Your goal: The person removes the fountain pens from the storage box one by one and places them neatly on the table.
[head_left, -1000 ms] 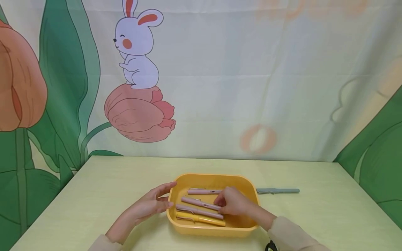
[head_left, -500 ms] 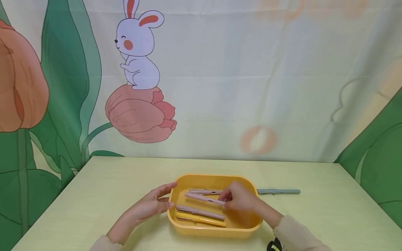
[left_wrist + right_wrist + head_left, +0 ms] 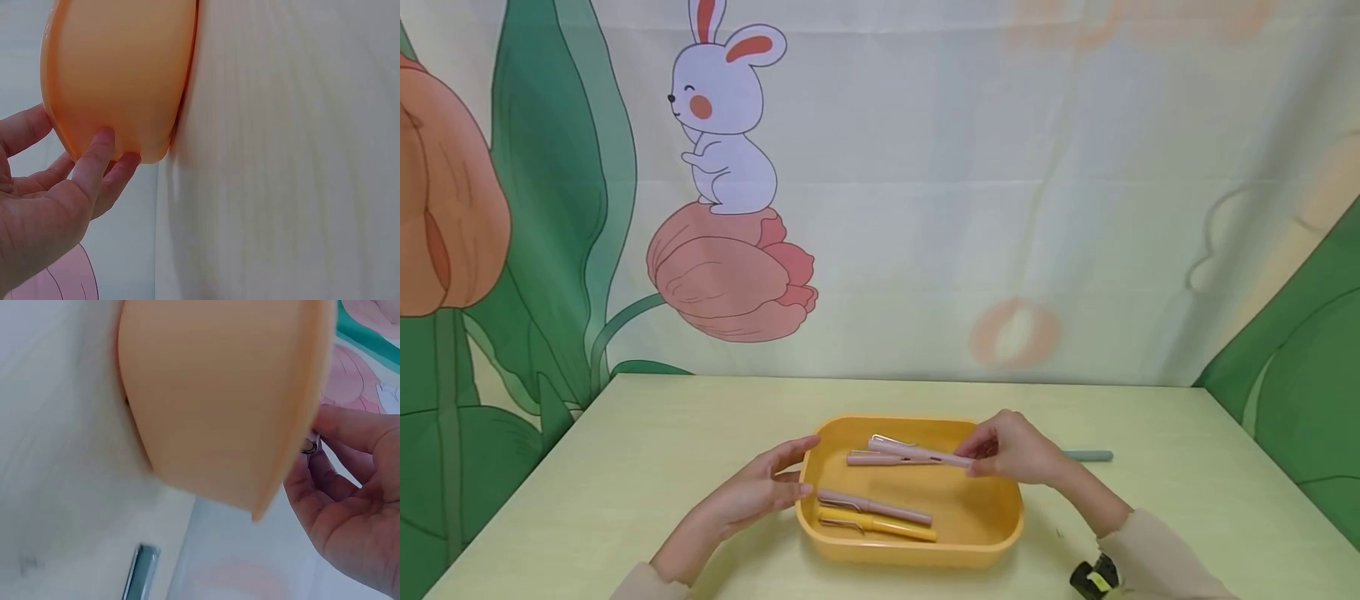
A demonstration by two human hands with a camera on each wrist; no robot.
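Head: tray rim (image 3: 910, 548), gap between pens (image 3: 880, 507)

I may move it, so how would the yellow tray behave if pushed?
The yellow tray would probably slide rather than tip, being low and wide. It seems stiff, showing no dent under the left hand's fingers. The loose yellow pen inside might shift.

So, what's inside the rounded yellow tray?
A yellow pen, a mauve pen and a pink pen, its right end covered by the right hand and its pale-pink pen.
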